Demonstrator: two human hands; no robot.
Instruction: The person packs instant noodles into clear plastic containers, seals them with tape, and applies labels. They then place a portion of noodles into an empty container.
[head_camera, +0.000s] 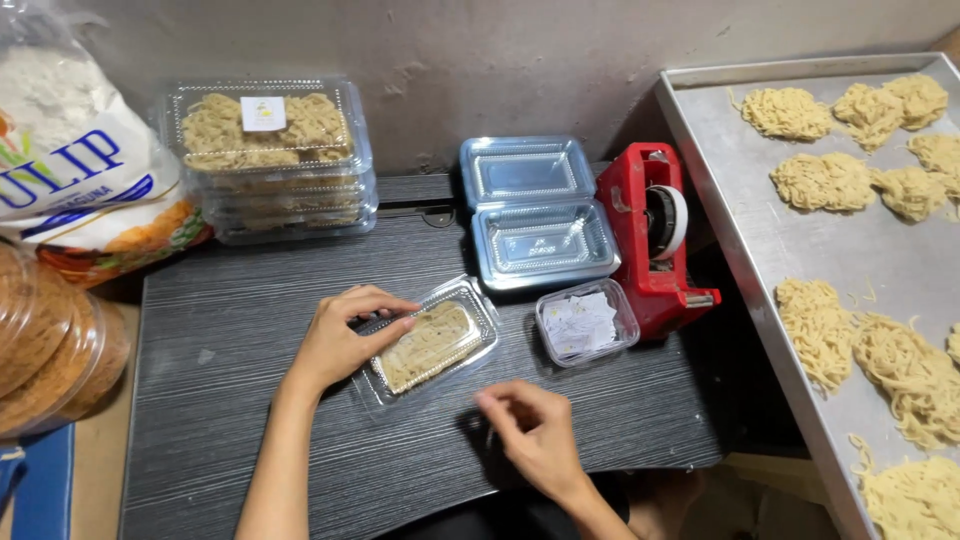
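Noodle box: the clear lidded box (432, 343) of noodles lies mid-surface, slightly askew, under your left hand (340, 335).
Left fingers: curled over the box's near-left edge, pressing the lid.
Right hand (530, 428): just off the box's right corner; fingers pinched closed, on what you cannot tell.
Label tub: small clear tub (586, 321) of white slips, right of the box.
Empty trays: an open clear tray (535, 212) behind.
Tape dispenser: red (655, 240), beside the tub.
Filled stack: noodle boxes (272, 160), back left.
Metal tray: noodle nests on the metal tray (780, 240), far right.
Surface: dark woodgrain (230, 330).
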